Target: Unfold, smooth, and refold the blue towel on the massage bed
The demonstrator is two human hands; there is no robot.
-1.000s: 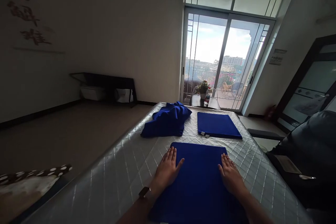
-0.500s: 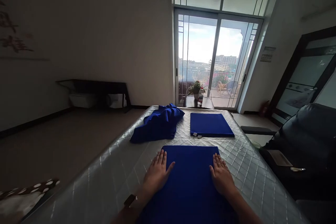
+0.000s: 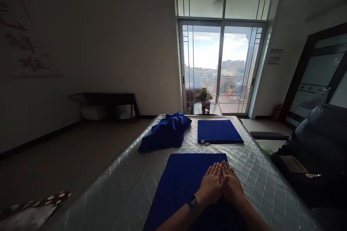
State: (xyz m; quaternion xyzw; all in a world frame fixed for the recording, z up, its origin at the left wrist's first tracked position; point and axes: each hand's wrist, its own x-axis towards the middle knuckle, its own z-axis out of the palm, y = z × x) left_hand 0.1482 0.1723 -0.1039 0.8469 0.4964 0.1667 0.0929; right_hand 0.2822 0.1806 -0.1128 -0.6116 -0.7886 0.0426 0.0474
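Note:
A flat, folded blue cloth lies right in front of me on the silvery quilted table cover. My left hand rests flat on the cloth's right part, fingers stretched forward, a dark watch on its wrist. Beside it, touching, my right hand lies flat along the cloth's right edge, thumb against the left hand. Farther off are a second neatly folded blue cloth with small white tags at its near edge and, to its left, a crumpled blue cloth.
Behind the table's far end stands a small dark table with a potted plant and a bottle, before a glass sliding door. A dark armchair is at the right. A dark rack stands by the left wall.
My left hand has moved right across the cloth, from its left edge to beside my right hand. The right hand stays near the right edge. The view has shifted slightly.

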